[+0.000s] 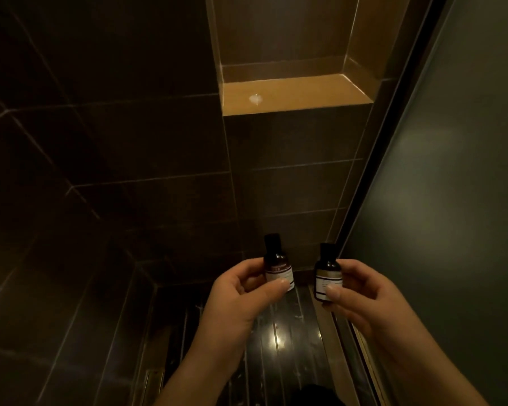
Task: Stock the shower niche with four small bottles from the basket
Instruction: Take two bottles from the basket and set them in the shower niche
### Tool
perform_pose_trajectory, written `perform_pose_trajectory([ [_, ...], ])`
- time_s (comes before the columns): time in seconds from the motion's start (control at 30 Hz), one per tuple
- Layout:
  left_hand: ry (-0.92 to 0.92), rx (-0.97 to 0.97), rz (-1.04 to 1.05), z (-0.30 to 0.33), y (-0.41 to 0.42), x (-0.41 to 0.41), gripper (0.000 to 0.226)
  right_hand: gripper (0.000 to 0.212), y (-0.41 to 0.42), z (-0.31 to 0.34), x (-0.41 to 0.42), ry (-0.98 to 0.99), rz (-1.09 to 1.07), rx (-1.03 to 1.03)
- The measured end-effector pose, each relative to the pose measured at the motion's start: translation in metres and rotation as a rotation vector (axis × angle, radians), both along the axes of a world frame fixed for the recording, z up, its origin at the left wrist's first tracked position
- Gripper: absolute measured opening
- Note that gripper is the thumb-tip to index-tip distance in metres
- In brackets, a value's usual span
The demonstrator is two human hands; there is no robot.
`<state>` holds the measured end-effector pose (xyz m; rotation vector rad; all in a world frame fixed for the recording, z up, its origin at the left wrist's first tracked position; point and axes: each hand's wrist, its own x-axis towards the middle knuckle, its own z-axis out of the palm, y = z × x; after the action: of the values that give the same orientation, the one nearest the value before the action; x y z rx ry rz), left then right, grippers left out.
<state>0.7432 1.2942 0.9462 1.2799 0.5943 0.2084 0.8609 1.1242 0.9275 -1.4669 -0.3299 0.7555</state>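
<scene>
1. Both hands are up in front of me, each pinching one small bottle upright between thumb and fingers.
2. My left hand [241, 291] holds the left bottle [277, 263] by its lower body, thumb across the white label; the dark cap points up.
3. My right hand [364, 291] holds the right bottle [328, 272] the same way, thumb on its label, fingers curled behind it.
4. I see the two bottles near each other but apart, the left one slightly higher.
5. Below the hands lies the dark, glossy shower floor [288, 326], with a bright light reflection on it.
6. Beyond, dark wall tiles [291, 183] rise to the niche [296, 93], well above the bottles. Its tan ledge carries a small pale spot near the left side.
7. At my right stands a frosted glass panel [452, 171].
</scene>
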Motion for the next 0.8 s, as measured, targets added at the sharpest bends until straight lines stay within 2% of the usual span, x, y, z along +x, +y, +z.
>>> perform_pose_trajectory([
  [0.1, 0.002, -0.006, 0.017, -0.005, 0.023, 0.044, 0.038, 0.041, 0.023, -0.003, 0.045, 0.014, -0.013, 0.01],
  [0.17, 0.007, -0.013, 0.032, -0.011, 0.038, 0.076, 0.035, 0.033, 0.036, -0.009, 0.079, 0.036, 0.006, -0.001],
  [0.4, 0.006, -0.026, 0.122, -0.008, 0.067, 0.19, 0.039, 0.041, 0.071, -0.017, 0.2, 0.117, 0.069, 0.018],
  [0.53, 0.026, 0.018, 0.149, 0.002, 0.072, 0.239, 0.036, 0.057, 0.083, -0.02, 0.258, 0.135, 0.124, 0.027],
  [0.63, 0.057, 0.023, 0.197, -0.002, 0.079, 0.27, 0.04, 0.049, 0.096, -0.025, 0.294, 0.148, 0.165, 0.019],
  [0.8, 0.096, 0.015, 0.242, -0.009, 0.097, 0.312, 0.051, 0.052, 0.116, -0.031, 0.342, 0.208, 0.196, 0.032],
])
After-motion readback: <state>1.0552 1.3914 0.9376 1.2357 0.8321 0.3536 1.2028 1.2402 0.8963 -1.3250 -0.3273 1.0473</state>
